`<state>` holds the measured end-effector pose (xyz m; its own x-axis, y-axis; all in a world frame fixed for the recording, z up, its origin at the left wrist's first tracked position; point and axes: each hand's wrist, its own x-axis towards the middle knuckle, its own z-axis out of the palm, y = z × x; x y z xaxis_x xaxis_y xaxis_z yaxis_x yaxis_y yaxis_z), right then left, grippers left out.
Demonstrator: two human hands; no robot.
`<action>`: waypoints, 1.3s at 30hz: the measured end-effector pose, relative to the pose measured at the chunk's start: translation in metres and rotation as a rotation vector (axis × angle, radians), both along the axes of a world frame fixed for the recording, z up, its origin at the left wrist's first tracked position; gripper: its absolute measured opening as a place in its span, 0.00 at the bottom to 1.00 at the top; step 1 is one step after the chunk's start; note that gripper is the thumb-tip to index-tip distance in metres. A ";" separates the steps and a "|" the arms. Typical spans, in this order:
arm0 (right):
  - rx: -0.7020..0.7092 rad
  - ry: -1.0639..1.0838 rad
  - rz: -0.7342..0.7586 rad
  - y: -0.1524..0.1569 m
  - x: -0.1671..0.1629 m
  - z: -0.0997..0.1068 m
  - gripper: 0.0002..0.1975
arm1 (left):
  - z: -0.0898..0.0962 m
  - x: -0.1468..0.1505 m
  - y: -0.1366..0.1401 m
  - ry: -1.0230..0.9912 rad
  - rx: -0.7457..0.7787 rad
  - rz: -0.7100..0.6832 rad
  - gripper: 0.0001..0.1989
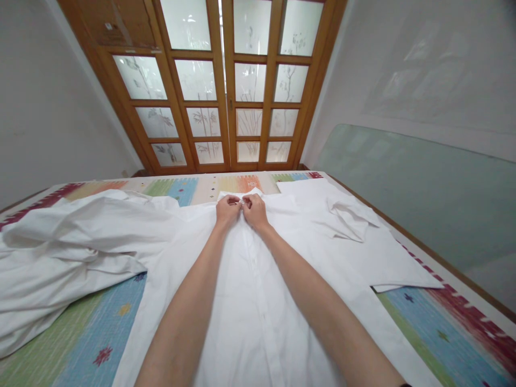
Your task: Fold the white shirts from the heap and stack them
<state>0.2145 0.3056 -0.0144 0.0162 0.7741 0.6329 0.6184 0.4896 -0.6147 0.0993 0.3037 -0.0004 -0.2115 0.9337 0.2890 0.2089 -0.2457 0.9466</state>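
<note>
A white button-up shirt (237,301) lies spread front side up, its collar (256,191) at the far end and its button strip running toward me. At the collar, my left hand (228,209) pinches the shirt's edge with thumb and fingers closed. Close beside it, my right hand (255,210) pinches the same spot from the other side, fingertips nearly touching those of the left. Whatever small part lies between the fingertips, perhaps a button, is hidden. The shirt's sleeves stretch out to both sides.
More white cloth (48,258) lies crumpled at the left. A folded white piece (350,217) rests at the right. Underneath is a colourful patterned cover (105,328). Beyond stand wooden glass-paned doors (229,107); a pale green panel (419,193) leans along the right wall.
</note>
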 end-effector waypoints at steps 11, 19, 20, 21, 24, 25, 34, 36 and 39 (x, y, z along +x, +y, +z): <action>0.031 -0.333 0.092 0.000 0.016 -0.001 0.05 | -0.011 -0.004 0.004 -0.122 0.092 -0.124 0.17; -0.022 -0.579 -0.033 -0.007 0.010 0.006 0.08 | -0.007 -0.007 0.000 -0.046 0.061 -0.174 0.19; -0.034 -0.585 -0.050 -0.008 0.009 0.006 0.07 | -0.007 -0.008 0.000 0.007 0.073 -0.174 0.19; -0.046 -0.587 -0.064 -0.008 0.007 0.006 0.07 | -0.007 -0.010 0.000 0.075 0.095 -0.163 0.19; -0.072 -0.584 -0.088 -0.008 0.005 0.006 0.06 | -0.006 -0.015 -0.001 0.309 0.202 -0.090 0.17; -0.077 -0.582 -0.094 -0.008 0.004 0.006 0.06 | -0.006 -0.017 -0.002 0.373 0.240 -0.066 0.18; -0.111 -0.506 -0.137 -0.007 0.004 0.006 0.07 | -0.007 -0.020 -0.008 0.516 0.289 0.294 0.25; -0.114 -0.473 -0.101 -0.007 0.007 0.007 0.07 | -0.008 -0.020 -0.007 0.479 0.247 0.337 0.25; -0.094 -0.422 -0.048 -0.006 0.011 0.007 0.08 | -0.008 -0.022 -0.007 0.429 0.217 0.374 0.22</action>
